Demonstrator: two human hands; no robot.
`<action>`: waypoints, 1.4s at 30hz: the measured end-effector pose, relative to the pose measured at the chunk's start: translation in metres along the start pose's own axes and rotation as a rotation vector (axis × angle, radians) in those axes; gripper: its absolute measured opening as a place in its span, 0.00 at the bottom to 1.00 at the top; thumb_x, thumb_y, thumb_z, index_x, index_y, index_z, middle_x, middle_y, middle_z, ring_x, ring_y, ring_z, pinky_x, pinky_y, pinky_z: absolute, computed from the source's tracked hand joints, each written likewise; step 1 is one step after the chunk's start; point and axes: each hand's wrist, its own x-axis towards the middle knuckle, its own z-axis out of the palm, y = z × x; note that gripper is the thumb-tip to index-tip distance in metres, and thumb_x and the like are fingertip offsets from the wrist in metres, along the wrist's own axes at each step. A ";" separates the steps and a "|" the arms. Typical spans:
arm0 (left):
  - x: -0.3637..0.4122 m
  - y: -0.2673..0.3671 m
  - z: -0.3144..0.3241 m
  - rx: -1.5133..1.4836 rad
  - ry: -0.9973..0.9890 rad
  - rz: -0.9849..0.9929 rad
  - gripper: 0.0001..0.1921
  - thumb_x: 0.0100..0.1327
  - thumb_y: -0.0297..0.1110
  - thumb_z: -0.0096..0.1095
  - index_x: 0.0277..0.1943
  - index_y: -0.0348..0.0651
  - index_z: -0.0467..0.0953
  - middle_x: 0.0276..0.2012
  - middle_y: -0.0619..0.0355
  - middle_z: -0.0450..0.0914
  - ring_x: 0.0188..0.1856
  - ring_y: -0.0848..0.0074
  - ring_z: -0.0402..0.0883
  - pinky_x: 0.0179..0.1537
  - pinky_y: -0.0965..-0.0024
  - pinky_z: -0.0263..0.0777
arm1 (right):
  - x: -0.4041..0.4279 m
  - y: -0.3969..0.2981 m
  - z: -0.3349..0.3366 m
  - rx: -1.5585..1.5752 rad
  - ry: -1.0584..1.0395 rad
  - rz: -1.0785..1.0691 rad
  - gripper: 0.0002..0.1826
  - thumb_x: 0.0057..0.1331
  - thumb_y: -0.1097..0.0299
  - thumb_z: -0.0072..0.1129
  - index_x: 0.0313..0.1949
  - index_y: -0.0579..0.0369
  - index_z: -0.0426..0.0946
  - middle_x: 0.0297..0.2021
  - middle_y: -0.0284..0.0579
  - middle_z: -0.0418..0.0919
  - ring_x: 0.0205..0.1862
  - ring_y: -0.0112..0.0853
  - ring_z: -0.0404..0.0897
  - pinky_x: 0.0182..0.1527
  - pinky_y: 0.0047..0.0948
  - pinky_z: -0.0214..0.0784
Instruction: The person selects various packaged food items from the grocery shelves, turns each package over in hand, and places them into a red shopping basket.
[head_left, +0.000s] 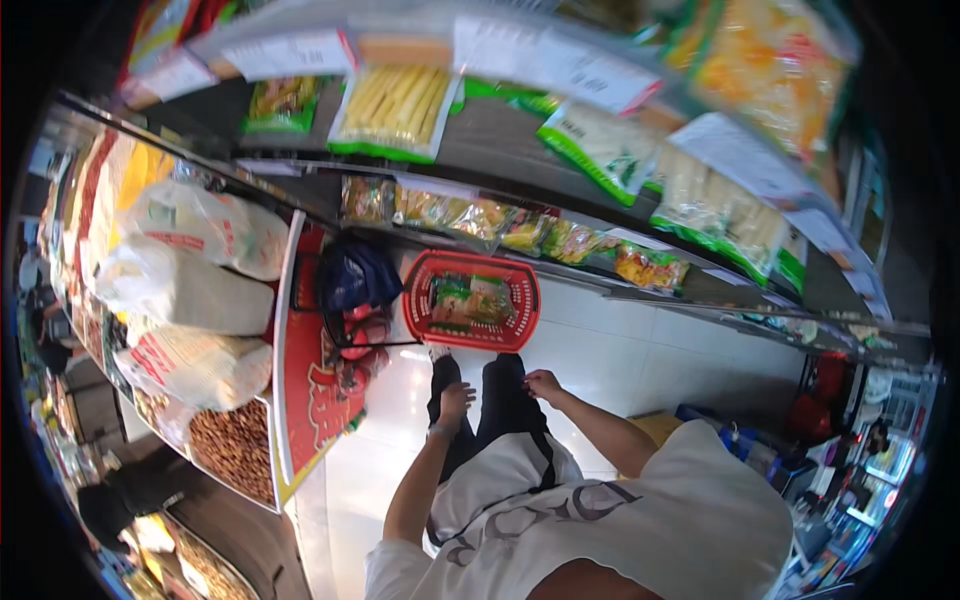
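Observation:
My left hand (454, 403) hangs over my left leg with its fingers loosely apart and nothing in them. Beside my right leg, my right hand (543, 385) is loosely bent and also appears bare. A red plastic shopping basket (417, 304) sits on the floor just ahead of my feet, apart from both hands. Inside it lie clear plastic food packets (472, 298) with green print. Its black handle (386, 344) seems folded out to the left. My dark trouser legs (506, 390) stand behind the basket.
Ahead, a dark store shelf (495, 142) carries bagged foods, including pale stick-shaped food (394, 109), behind price tags. To the left, a display bin holds brown nuts (234, 448) and filled plastic bags (199, 367). A dark blue bag (361, 276) lies left of the basket.

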 end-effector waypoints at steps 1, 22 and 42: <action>-0.014 0.006 -0.021 0.139 -0.091 0.143 0.14 0.64 0.30 0.49 0.49 0.37 0.74 0.38 0.54 0.82 0.35 0.75 0.82 0.31 0.75 0.71 | -0.018 -0.005 0.007 -0.014 -0.001 -0.043 0.13 0.64 0.71 0.47 0.45 0.58 0.76 0.33 0.41 0.81 0.26 0.25 0.76 0.30 0.24 0.72; -0.119 0.150 0.084 0.650 -0.856 0.575 0.08 0.57 0.17 0.47 0.39 0.33 0.71 0.32 0.60 0.70 0.26 0.85 0.63 0.25 0.83 0.58 | -0.128 0.244 0.064 0.618 0.806 0.339 0.18 0.49 0.54 0.65 0.36 0.51 0.85 0.40 0.47 0.83 0.45 0.37 0.82 0.50 0.31 0.72; -0.263 0.120 0.287 0.346 -0.588 0.236 0.15 0.57 0.25 0.45 0.46 0.34 0.75 0.34 0.58 0.76 0.33 0.78 0.72 0.33 0.78 0.64 | -0.182 0.085 -0.151 0.997 0.518 -0.695 0.13 0.55 0.83 0.56 0.42 0.64 0.75 0.32 0.45 0.81 0.31 0.31 0.80 0.32 0.27 0.74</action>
